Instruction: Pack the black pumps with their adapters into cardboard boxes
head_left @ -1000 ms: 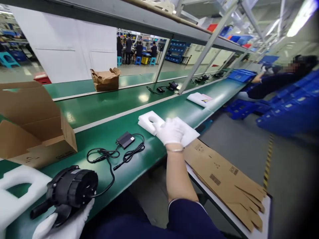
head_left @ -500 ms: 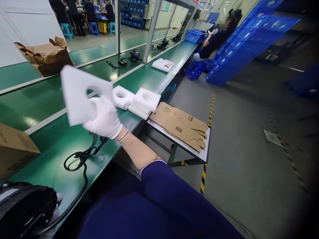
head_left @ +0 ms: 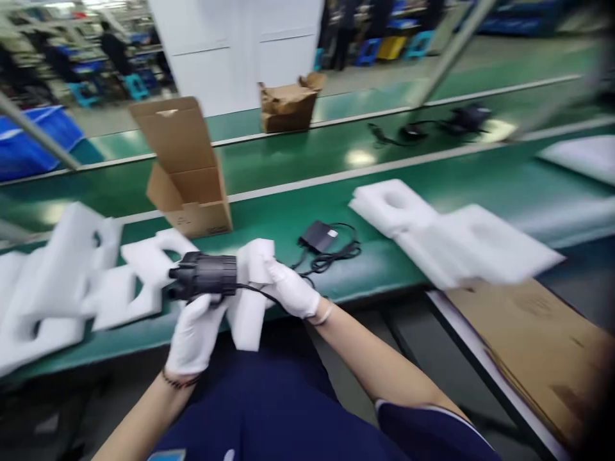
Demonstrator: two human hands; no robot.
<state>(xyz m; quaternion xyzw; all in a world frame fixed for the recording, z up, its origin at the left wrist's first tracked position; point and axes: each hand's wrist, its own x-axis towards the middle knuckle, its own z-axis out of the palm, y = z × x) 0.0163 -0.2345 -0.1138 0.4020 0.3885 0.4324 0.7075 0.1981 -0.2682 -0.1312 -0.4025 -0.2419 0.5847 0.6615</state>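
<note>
My gloved left hand [head_left: 195, 333] is wrapped round the underside of a black pump [head_left: 206, 275], held over the near edge of the green bench. Against the pump's right end, my gloved right hand [head_left: 291, 288] grips a white foam block [head_left: 250, 288]. A black cable runs from the pump past my right hand. On the bench, to the right of my hands, lies a black power adapter [head_left: 318, 236] with a coiled cord.
An open cardboard box [head_left: 192, 192] stands behind the pump. White foam pieces lie left [head_left: 72, 269] and right [head_left: 398, 205]. Flat cardboard [head_left: 533, 339] rests on a side stand at right. A crumpled brown box [head_left: 288, 109] sits farther back.
The view has swung left. The foam in my right hand has come down against the pump, which my left hand has raised in front of me.
</note>
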